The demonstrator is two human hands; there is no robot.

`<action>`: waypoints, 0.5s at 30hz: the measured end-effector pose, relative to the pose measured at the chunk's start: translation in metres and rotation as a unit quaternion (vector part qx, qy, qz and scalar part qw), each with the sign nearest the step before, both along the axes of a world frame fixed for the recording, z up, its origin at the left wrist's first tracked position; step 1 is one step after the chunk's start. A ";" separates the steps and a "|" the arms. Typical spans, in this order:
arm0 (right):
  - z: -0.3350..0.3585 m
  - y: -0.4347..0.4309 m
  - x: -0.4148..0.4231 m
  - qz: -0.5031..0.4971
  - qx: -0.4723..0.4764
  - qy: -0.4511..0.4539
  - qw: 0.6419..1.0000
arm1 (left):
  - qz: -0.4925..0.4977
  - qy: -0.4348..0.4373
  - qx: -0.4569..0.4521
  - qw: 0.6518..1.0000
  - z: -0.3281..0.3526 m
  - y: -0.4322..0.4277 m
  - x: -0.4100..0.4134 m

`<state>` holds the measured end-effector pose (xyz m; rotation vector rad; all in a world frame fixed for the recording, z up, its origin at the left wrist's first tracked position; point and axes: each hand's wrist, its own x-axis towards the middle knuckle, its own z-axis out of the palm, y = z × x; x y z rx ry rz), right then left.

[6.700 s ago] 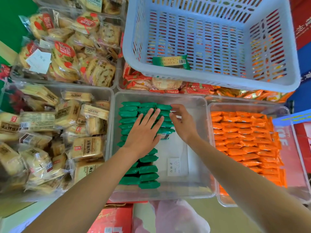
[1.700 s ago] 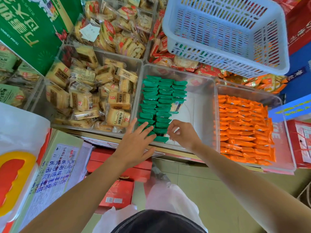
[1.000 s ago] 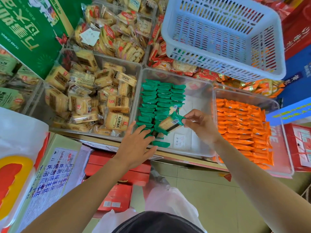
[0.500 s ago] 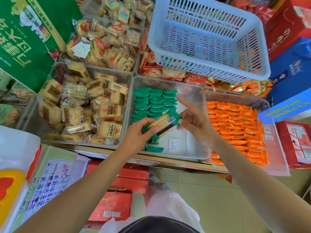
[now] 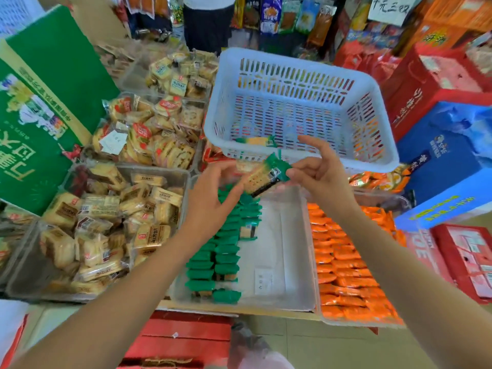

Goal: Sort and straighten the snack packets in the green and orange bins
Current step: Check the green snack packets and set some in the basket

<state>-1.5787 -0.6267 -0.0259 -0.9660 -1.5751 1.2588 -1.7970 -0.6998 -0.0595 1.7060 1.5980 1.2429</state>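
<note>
I hold one green snack packet (image 5: 266, 175) in the air above the far end of the clear bin (image 5: 290, 251). My right hand (image 5: 316, 171) pinches its right end, and my left hand (image 5: 213, 195) holds its left end with curled fingers. Rows of green packets (image 5: 226, 251) fill the left side of that bin; its right side is bare with a small white label. The neighbouring bin on the right holds rows of orange packets (image 5: 346, 275). Another green packet (image 5: 255, 141) lies inside the pale blue basket (image 5: 292, 107).
Clear bins of beige biscuit packs (image 5: 111, 225) sit to the left, with more (image 5: 149, 134) behind them. A green carton (image 5: 34, 115) stands far left. Red and blue gift boxes (image 5: 442, 161) crowd the right. Red boxes (image 5: 183, 336) lie below the shelf edge.
My right hand picked a green packet out of the bin and raised it; my left hand came up and took its other end. The view tilted up toward the basket.
</note>
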 end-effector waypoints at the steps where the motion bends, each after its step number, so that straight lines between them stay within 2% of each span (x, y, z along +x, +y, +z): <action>1: 0.009 0.012 0.002 -0.009 0.014 0.003 1.000 | 0.016 0.055 0.040 0.998 0.004 0.012 -0.001; 4: 0.032 0.051 0.007 -0.035 0.037 -0.007 0.999 | 0.016 0.207 0.107 0.972 0.004 0.046 -0.007; 7: 0.040 0.095 0.010 -0.067 0.024 -0.041 0.997 | -0.002 0.340 0.099 0.935 -0.007 0.067 -0.008; 12: 0.017 0.155 0.015 -0.146 -0.094 -0.080 0.981 | -0.018 0.422 0.054 0.905 -0.021 0.079 0.000; 15: -0.003 0.171 0.012 -0.143 -0.161 -0.136 0.967 | -0.008 0.463 0.057 0.884 -0.025 0.082 0.002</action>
